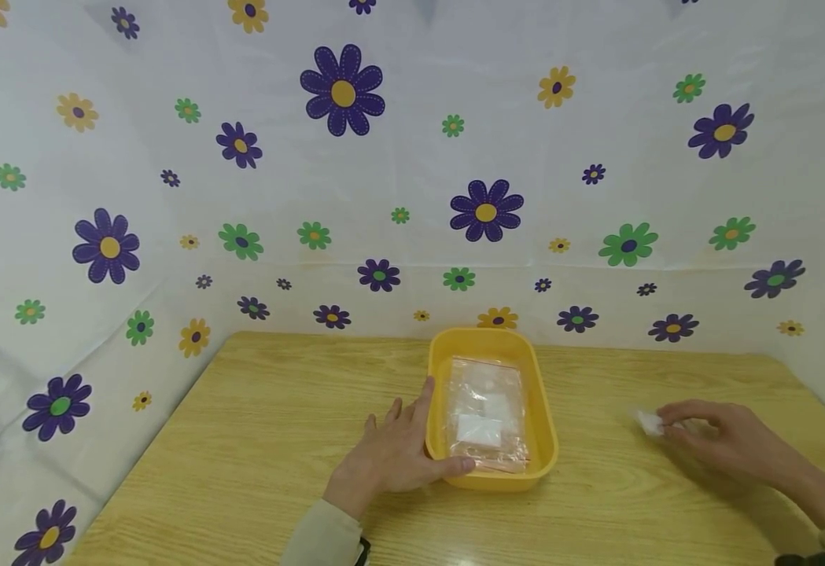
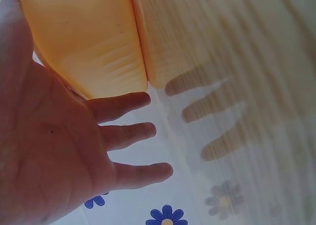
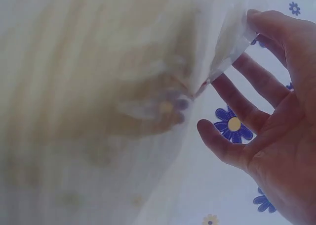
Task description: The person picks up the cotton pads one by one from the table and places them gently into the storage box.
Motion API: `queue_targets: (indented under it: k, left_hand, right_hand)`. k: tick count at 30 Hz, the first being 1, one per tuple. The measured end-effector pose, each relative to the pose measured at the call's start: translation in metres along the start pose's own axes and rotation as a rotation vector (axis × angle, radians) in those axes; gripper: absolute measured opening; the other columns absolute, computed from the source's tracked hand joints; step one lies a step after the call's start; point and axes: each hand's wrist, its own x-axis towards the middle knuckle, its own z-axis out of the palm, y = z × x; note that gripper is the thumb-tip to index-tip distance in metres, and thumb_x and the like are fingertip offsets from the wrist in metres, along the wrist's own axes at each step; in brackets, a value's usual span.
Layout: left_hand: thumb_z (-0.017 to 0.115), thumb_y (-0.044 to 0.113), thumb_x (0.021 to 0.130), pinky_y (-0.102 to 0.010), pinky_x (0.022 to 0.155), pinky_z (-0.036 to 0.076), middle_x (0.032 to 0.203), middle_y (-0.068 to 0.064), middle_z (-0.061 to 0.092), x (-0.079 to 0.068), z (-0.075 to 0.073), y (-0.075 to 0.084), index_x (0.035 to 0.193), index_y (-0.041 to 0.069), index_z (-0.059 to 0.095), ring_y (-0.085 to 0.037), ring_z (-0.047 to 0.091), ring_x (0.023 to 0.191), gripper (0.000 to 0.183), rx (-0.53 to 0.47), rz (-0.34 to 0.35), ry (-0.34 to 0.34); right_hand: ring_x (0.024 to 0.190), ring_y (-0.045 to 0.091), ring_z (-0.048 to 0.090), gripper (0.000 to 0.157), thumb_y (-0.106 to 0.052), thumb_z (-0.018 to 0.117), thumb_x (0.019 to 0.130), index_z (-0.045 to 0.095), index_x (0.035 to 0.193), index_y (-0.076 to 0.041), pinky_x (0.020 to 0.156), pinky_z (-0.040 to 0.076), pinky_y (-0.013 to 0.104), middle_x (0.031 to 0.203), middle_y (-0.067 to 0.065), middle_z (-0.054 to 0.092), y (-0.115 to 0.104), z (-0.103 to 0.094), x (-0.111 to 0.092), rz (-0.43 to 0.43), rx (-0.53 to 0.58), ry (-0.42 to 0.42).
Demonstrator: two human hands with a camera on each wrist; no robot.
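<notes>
A yellow plastic tray (image 1: 548, 440) stands on the table, with clear zip bags (image 1: 490, 393) lying flat in it; something white shows inside them. My left hand (image 1: 387, 456) rests against the tray's left side, its thumb over the near rim. In the left wrist view, three straight fingers of that hand spread beside the tray's outer wall (image 2: 89, 37). To the right of the tray, my right hand (image 1: 727, 436) pinches a small clear zip bag (image 1: 649, 422) just over the table. The right wrist view shows this zip bag (image 3: 232, 34) hanging from the fingertips, with a reddish line along it.
The wooden table (image 1: 242, 440) has a glossy, reflecting top. A white curtain with printed flowers (image 1: 398, 157) stands around its back and sides. The tray sits close to the table's back edge, near the middle.
</notes>
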Motion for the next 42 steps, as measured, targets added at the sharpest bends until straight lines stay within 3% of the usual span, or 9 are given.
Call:
queue_targets:
  k: [11,16,20,26,28,33,36,42]
  left_hand:
    - [0.055,0.089,0.079,-0.075,0.120,0.019,0.169,-0.011,0.030,0.001,0.000,0.000,0.166,0.026,-0.005,-0.046,0.024,0.156,0.124,0.003,0.012,0.006]
    - [0.055,0.088,0.079,-0.075,0.119,0.019,0.169,-0.011,0.030,0.001,0.000,0.000,0.166,0.026,-0.005,-0.046,0.024,0.155,0.123,0.001,0.013,0.005]
    - [0.056,0.087,0.079,-0.075,0.120,0.018,0.169,-0.012,0.030,0.001,0.000,0.000,0.166,0.025,-0.005,-0.045,0.024,0.156,0.123,0.002,0.012,0.008]
    - [0.055,0.089,0.079,-0.075,0.120,0.018,0.169,-0.012,0.029,0.000,-0.001,0.002,0.166,0.025,-0.005,-0.045,0.024,0.156,0.124,-0.003,0.012,0.005]
    - [0.055,0.089,0.079,-0.075,0.120,0.018,0.169,-0.011,0.029,0.000,-0.001,0.002,0.166,0.025,-0.006,-0.045,0.024,0.156,0.124,-0.002,0.013,0.003]
    - [0.056,0.088,0.079,-0.074,0.120,0.020,0.169,-0.011,0.030,0.001,-0.002,0.002,0.166,0.024,-0.004,-0.044,0.024,0.156,0.124,0.000,0.006,0.002]
    - [0.055,0.089,0.078,-0.073,0.120,0.020,0.169,-0.011,0.029,0.000,-0.002,0.002,0.166,0.024,-0.005,-0.044,0.024,0.156,0.125,-0.001,0.005,0.000]
    - [0.055,0.089,0.079,-0.073,0.120,0.021,0.169,-0.012,0.030,0.000,-0.002,0.002,0.166,0.023,-0.005,-0.044,0.025,0.156,0.125,0.007,0.005,-0.001]
  right_hand:
    - [0.090,-0.015,0.059,0.015,-0.014,0.080,0.088,0.079,0.101,-0.021,0.071,0.055,0.035,0.095,-0.004,0.079,-0.024,-0.005,0.022,0.067,0.016,-0.043]
    - [0.088,-0.015,0.059,0.012,-0.013,0.079,0.089,0.079,0.098,-0.021,0.071,0.055,0.030,0.093,-0.003,0.079,-0.032,-0.008,0.031,0.043,0.003,-0.003]
    - [0.090,-0.015,0.059,0.012,-0.012,0.079,0.089,0.079,0.097,-0.020,0.073,0.059,0.036,0.096,0.001,0.080,-0.038,-0.008,0.038,0.040,0.011,0.028]
    - [0.090,-0.011,0.060,0.015,-0.010,0.080,0.087,0.079,0.100,-0.017,0.065,0.052,0.024,0.095,0.003,0.080,-0.046,-0.009,0.050,-0.018,-0.007,0.078]
    - [0.090,-0.003,0.065,0.014,-0.011,0.079,0.088,0.079,0.101,-0.016,0.067,0.054,0.028,0.096,0.004,0.080,-0.051,-0.011,0.055,-0.024,-0.008,0.074]
    - [0.089,-0.001,0.067,0.014,-0.010,0.079,0.088,0.079,0.100,-0.017,0.069,0.057,0.029,0.097,0.002,0.080,-0.063,-0.013,0.067,-0.055,-0.007,0.082]
    - [0.087,-0.004,0.065,0.017,-0.006,0.079,0.087,0.078,0.100,-0.017,0.064,0.054,0.022,0.095,0.000,0.080,-0.068,-0.013,0.075,-0.111,0.002,0.104]
    - [0.088,0.012,0.073,0.018,-0.007,0.080,0.087,0.079,0.102,-0.017,0.071,0.059,0.025,0.096,-0.003,0.080,-0.083,-0.013,0.089,-0.140,0.002,0.091]
